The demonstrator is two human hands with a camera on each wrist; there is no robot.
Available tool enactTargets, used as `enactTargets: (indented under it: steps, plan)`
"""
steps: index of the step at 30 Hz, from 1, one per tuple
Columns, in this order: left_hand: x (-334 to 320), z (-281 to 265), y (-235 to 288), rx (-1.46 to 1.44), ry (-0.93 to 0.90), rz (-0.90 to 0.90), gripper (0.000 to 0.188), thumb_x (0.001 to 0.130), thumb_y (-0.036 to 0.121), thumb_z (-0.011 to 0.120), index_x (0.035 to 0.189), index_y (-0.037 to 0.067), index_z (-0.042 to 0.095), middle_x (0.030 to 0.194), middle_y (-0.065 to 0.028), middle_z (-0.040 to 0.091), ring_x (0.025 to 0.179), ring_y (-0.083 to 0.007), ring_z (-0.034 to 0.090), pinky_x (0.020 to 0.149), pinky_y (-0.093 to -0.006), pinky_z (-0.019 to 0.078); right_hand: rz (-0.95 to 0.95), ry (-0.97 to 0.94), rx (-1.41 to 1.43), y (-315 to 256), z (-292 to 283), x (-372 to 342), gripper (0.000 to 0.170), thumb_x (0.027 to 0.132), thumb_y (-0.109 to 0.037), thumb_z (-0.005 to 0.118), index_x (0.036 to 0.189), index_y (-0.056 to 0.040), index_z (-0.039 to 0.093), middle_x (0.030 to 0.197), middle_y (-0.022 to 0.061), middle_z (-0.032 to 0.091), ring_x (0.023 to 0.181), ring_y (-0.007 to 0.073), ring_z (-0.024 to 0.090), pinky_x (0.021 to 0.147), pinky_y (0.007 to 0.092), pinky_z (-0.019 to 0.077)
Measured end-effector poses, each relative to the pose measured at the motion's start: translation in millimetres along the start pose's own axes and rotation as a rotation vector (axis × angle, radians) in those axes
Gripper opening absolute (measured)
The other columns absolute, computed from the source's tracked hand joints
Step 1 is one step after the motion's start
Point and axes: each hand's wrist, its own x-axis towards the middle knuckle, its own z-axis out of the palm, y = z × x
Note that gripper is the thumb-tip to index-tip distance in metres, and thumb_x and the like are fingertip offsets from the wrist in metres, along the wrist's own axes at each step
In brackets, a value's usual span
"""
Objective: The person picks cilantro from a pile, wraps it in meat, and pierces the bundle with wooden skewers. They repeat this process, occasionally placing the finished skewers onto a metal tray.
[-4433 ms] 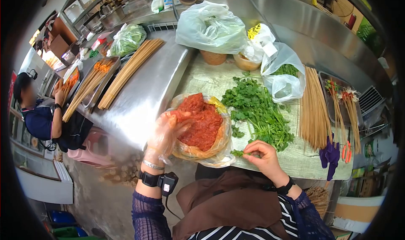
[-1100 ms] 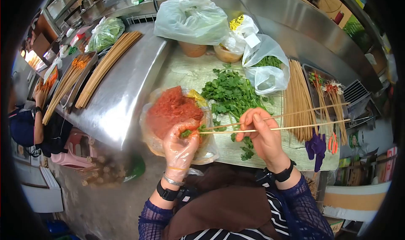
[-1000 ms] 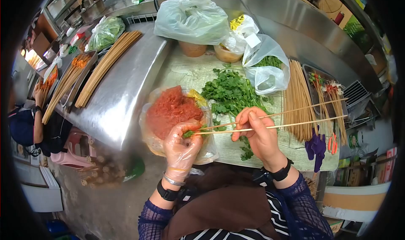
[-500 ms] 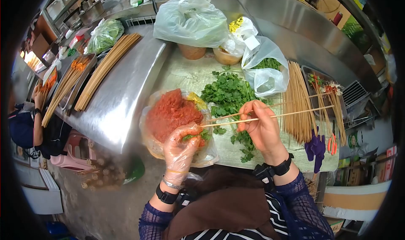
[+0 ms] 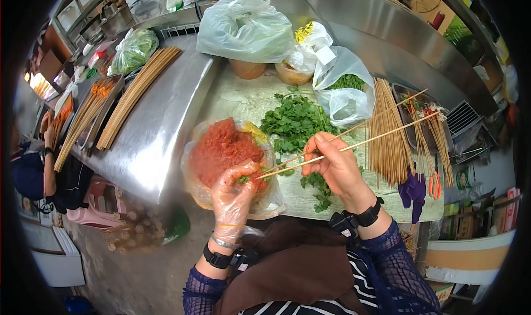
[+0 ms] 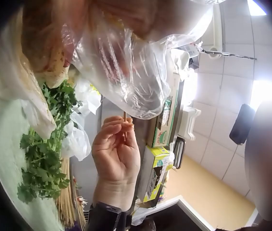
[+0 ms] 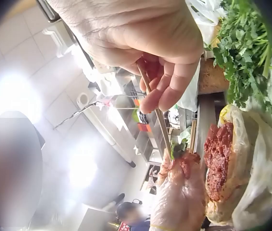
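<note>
My left hand, in a clear plastic glove, holds a small piece of red seasoned meat with a coriander sprig at its fingertips. My bare right hand pinches two long bamboo skewers between thumb and fingers. The skewers slant down to the left, their tips right at the meat and coriander in the left hand. Behind the left hand sits a plastic-lined bowl heaped with red marinated meat. A pile of coriander lies beyond the right hand.
Loose bamboo skewers, a metal tray with loaded skewers, purple gloves and orange-handled scissors lie at the right. Plastic bags stand at the back. Another skewer bundle and a person are at the left.
The left hand has left the meat heap and now holds meat with coriander. The right hand, earlier pinching a sprig, now has two skewers, whose far ends have swung away from the body.
</note>
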Motion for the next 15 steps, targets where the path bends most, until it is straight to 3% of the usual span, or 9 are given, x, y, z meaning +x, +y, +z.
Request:
enactTargets:
  steps: [6,15]
  plan:
    - [0.3,0.0,2.1,-0.057,0.057,-0.125,0.036,0.083,-0.008,0.059,0.119,-0.006,0.054,0.115,-0.0147,0.059,0.103,-0.0205,0.059,0.087,-0.0334,0.0522,-0.016,0.037,-0.081,-0.2,3.5,1.0,0.033,0.098,-0.033,0.045,0.086,-0.0039,0.054,0.076,0.0050,0.059,0.064,0.0139,0.063,0.059,0.0247,0.0527]
    - [4.3,-2.7,8.0,-0.296,0.117,-0.303,0.036,0.083,-0.007,0.060,0.118,-0.008,0.053,0.112,-0.0169,0.060,0.096,-0.0212,0.062,0.086,-0.0324,0.0531,-0.058,-0.043,-0.221,0.1,10.0,2.9,0.032,0.099,-0.031,0.044,0.089,-0.0032,0.054,0.079,0.0044,0.060,0.069,0.0130,0.064,0.065,0.0238,0.0504]
